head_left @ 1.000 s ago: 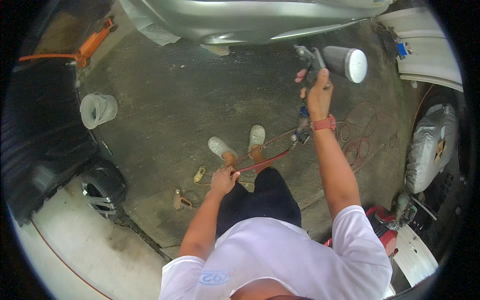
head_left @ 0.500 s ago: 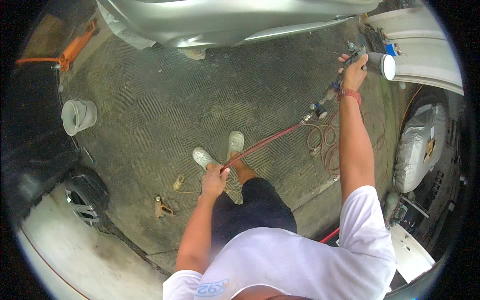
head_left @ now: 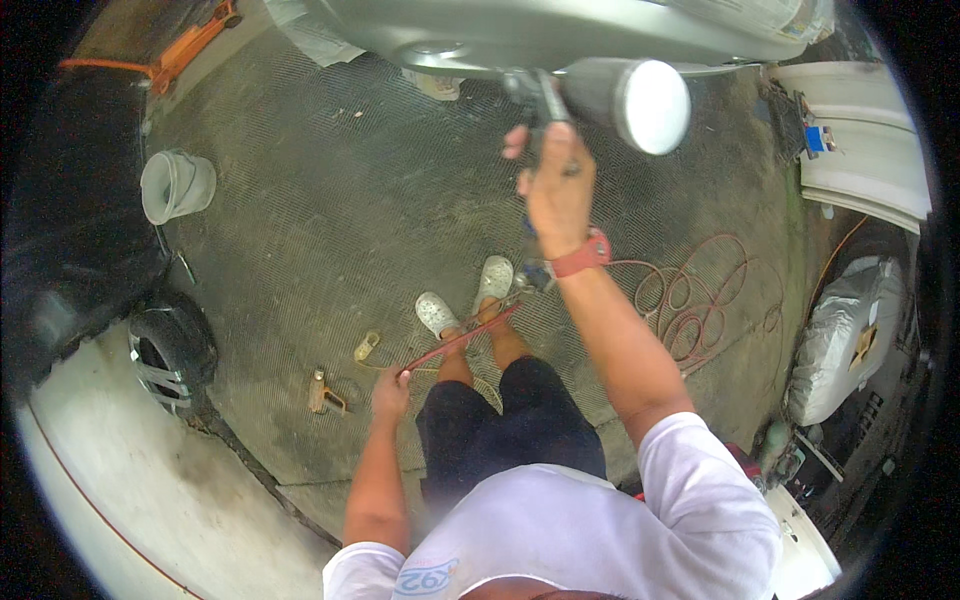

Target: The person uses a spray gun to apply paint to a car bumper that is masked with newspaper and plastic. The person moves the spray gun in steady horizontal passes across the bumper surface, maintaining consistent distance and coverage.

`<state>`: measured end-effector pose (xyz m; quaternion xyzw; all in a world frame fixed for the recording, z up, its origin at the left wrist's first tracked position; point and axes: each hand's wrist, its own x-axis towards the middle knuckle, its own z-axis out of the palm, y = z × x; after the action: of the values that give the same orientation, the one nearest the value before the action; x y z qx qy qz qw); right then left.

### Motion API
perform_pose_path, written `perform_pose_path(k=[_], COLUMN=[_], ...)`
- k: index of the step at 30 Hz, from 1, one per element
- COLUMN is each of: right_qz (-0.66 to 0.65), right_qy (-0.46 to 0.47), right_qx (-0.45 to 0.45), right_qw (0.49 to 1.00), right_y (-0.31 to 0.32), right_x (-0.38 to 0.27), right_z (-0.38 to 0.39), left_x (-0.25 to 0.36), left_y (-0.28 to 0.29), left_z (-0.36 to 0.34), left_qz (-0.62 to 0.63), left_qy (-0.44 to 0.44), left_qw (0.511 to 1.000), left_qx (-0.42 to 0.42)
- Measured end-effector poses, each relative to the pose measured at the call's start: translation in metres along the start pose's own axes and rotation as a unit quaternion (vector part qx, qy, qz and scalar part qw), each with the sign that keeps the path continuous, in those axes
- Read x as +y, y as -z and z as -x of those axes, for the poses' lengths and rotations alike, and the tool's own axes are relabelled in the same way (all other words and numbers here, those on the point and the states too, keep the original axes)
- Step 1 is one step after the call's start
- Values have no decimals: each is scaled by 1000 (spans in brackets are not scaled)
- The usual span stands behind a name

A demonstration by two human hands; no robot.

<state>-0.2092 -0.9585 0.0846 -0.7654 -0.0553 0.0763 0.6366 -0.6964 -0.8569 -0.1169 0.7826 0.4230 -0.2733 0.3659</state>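
My right hand (head_left: 563, 195) is closed round the grip of a spray gun (head_left: 548, 100), smeared a little by motion. The gun's grey cup with its white lid (head_left: 655, 107) sticks out to the right. Just beyond the gun is a silver car bumper (head_left: 540, 35); in this view the cup overlaps its lower edge, and the gap between them cannot be judged. Below the wrist, a fitting (head_left: 533, 277) joins the gun to a red air hose (head_left: 460, 342). My left hand (head_left: 391, 393), lower and to the left, grips that hose. Whether the trigger is pulled is hidden.
Loose hose coils (head_left: 690, 310) lie on the ridged floor at right. A white bucket (head_left: 178, 187), a tyre (head_left: 172, 345) and an orange jack (head_left: 190, 50) stand at left. Near my feet lies a small tan gun-shaped tool (head_left: 322, 393). White panels (head_left: 865, 130) and a silver-covered object (head_left: 845, 335) line the right.
My right hand has swung left with the spray gun, from the right side to the middle in front of the bumper. My left hand has shifted slightly left and lower, still on the hose.
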Motion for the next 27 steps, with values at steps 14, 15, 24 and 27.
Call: perform_pose_path(k=[14, 15, 24, 27], right_qz=[74, 60, 71, 57], right_qy=[-6, -68, 3, 7], right_qx=[-18, -4, 168, 213], right_qw=[997, 996, 983, 975], right_y=[62, 84, 257, 310], right_x=[64, 59, 63, 67], right_z=[-26, -27, -97, -135], left_x=[69, 85, 201, 232], left_y=[-22, -25, -44, -42], left_z=[-14, -17, -39, -42], left_qz=[-35, -42, -29, -58], left_qy=[-50, -56, -257, -250], left_qw=[995, 993, 958, 955], left_qx=[-77, -95, -126, -150])
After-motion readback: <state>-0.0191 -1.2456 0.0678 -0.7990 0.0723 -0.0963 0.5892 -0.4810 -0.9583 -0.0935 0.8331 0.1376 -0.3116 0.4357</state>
